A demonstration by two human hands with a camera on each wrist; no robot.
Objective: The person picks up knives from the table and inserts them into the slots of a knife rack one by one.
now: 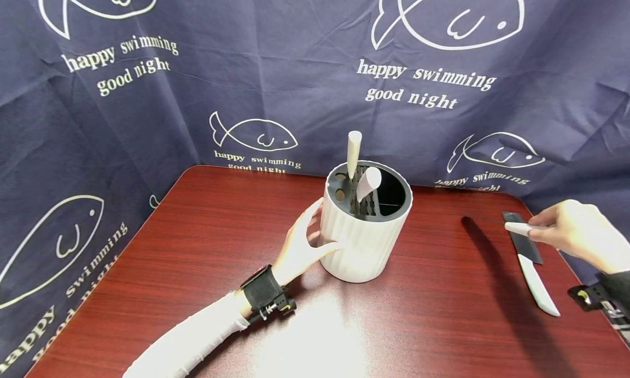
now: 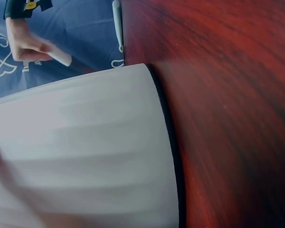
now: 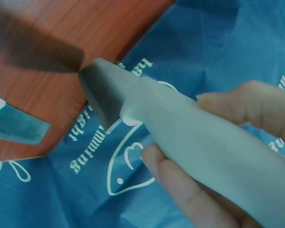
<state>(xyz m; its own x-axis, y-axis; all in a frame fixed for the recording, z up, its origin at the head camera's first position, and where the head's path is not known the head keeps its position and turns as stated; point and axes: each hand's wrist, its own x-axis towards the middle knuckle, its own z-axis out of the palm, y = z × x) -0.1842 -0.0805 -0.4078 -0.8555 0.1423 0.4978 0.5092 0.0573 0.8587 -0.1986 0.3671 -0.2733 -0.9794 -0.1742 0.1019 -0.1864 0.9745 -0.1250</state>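
Observation:
A white ribbed knife holder [image 1: 359, 246] with a dark slotted top stands upright on the table. Two white-handled utensils, one handle [image 1: 354, 153] farther back and another handle [image 1: 369, 182] nearer, are in its slots. My left hand [image 1: 300, 249] holds the holder's left side, thumb on the front and fingers farther back. Off to the right, my right hand [image 1: 581, 233] grips a knife by its white handle [image 3: 190, 137], above the table's right edge. Its metal blade [image 3: 104, 92] points away from the hand in the right wrist view. Beneath it lies a cleaver [image 1: 531, 277] with a pale handle.
The reddish wooden table [image 1: 236, 214] has its right edge close to the cleaver. A blue printed curtain [image 1: 315, 66] hangs behind and beside it. The holder's top also has round holes and a large dark compartment [image 1: 392, 195] on its right.

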